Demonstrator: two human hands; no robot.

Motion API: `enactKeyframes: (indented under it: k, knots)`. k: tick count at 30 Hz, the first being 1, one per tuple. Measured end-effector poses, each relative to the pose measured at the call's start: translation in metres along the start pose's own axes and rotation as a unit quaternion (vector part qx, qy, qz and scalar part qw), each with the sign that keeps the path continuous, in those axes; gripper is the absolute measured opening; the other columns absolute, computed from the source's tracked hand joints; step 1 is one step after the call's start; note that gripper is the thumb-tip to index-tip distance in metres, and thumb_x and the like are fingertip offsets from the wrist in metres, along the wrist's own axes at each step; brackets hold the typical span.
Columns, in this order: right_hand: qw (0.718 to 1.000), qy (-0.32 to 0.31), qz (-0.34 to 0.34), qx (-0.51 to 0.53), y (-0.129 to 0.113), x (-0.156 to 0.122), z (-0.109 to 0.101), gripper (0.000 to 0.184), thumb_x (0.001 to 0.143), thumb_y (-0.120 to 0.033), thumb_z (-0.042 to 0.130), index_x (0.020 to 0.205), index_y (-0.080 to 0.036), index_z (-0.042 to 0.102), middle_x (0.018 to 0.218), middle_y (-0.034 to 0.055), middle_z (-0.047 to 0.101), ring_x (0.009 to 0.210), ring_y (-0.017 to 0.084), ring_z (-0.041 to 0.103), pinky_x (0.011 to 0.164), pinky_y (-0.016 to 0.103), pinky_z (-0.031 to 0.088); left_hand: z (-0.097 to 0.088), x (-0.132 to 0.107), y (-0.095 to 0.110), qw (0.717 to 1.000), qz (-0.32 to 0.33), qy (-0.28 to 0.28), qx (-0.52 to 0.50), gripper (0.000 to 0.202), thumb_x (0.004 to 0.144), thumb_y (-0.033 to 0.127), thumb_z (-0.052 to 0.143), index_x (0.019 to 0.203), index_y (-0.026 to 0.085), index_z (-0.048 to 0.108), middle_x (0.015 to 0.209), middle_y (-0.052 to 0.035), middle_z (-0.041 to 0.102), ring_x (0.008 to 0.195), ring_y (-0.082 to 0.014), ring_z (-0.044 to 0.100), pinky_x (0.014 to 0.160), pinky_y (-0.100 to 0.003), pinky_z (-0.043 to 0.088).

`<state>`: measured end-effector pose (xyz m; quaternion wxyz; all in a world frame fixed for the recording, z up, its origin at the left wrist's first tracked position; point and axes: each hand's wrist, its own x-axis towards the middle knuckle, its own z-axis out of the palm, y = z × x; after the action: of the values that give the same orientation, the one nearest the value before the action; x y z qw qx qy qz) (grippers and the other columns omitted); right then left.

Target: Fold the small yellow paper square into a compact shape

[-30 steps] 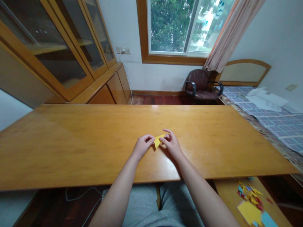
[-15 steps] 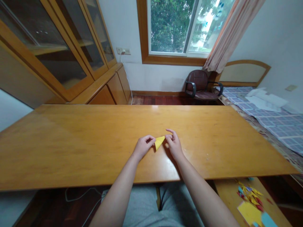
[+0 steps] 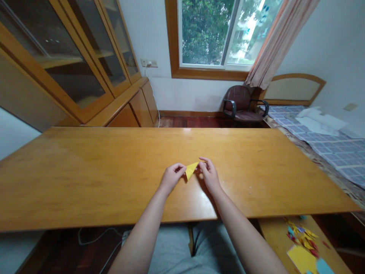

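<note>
Between my hands is a small piece of yellow paper, folded into a triangle, held just over the wooden table. My left hand pinches its left corner between thumb and fingers. At the upper right corner, my right hand has its thumb and a finger closed on the paper, while the index finger curves above. The fingertips of the right hand partly hide that corner.
On a lower surface at the bottom right lie colourful folded paper pieces and a yellow sheet. A brown armchair stands beyond the table, a bed to the right, and a glass-door cabinet at left.
The right index finger has bent down closer to the paper. The paper triangle has shifted very slightly to the left and up. The left hand keeps its pinch.
</note>
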<state>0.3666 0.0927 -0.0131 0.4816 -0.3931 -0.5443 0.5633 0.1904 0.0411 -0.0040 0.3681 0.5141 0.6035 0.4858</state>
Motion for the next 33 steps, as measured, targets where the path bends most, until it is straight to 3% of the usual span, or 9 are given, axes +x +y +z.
enactKeyframes:
  k: [4, 7, 13, 27, 33]
  knots:
    - [0.996, -0.066, -0.001, -0.066, -0.002, 0.0, 0.001, 0.029, 0.086, -0.044, 0.06, 0.089, -0.017, 0.068, 0.082, 0.0045, 0.068, 0.075, 0.017, 0.062, 0.068, 0.027, 0.047, 0.0, 0.001, -0.002, 1.0, 0.005, 0.009, -0.008, 0.021, 0.082, 0.035, 0.061, 0.076, 0.016, 0.067, 0.072, -0.0015, 0.067, 0.073, -0.0163, 0.062, 0.071, -0.025, 0.047]
    - [0.987, -0.108, -0.013, -0.118, -0.005, -0.001, 0.003, 0.027, 0.084, -0.042, 0.063, 0.083, -0.016, 0.07, 0.077, 0.0026, 0.068, 0.071, 0.016, 0.059, 0.068, 0.026, 0.044, -0.001, 0.001, -0.004, 1.0, 0.008, 0.0, -0.02, 0.021, 0.083, 0.035, 0.061, 0.077, 0.016, 0.067, 0.072, -0.0009, 0.067, 0.072, -0.0156, 0.061, 0.071, -0.024, 0.047]
    - [0.982, -0.105, 0.004, -0.159, -0.01, -0.002, 0.003, 0.03, 0.081, -0.04, 0.065, 0.065, -0.015, 0.065, 0.06, -0.0015, 0.059, 0.059, 0.013, 0.05, 0.058, 0.024, 0.036, -0.001, 0.0, -0.005, 0.999, -0.004, -0.018, -0.049, 0.022, 0.083, 0.036, 0.062, 0.079, 0.016, 0.067, 0.07, -0.0007, 0.067, 0.069, -0.0154, 0.062, 0.069, -0.024, 0.049]
    - [0.993, -0.066, 0.02, -0.091, -0.006, 0.0, -0.001, 0.03, 0.081, -0.045, 0.064, 0.081, -0.016, 0.073, 0.08, 0.0061, 0.072, 0.074, 0.018, 0.063, 0.071, 0.028, 0.047, -0.002, 0.001, 0.0, 0.997, -0.022, 0.022, -0.072, 0.024, 0.078, 0.039, 0.065, 0.076, 0.015, 0.067, 0.069, -0.0018, 0.066, 0.07, -0.0166, 0.062, 0.069, -0.026, 0.049]
    - [0.98, -0.136, -0.012, -0.143, -0.01, 0.0, 0.004, 0.029, 0.084, -0.043, 0.063, 0.083, -0.016, 0.074, 0.081, 0.0043, 0.072, 0.075, 0.018, 0.062, 0.07, 0.026, 0.045, -0.001, 0.002, -0.006, 0.997, -0.012, 0.012, -0.072, 0.024, 0.08, 0.038, 0.065, 0.077, 0.015, 0.067, 0.071, -0.0018, 0.066, 0.07, -0.0158, 0.062, 0.07, -0.025, 0.049]
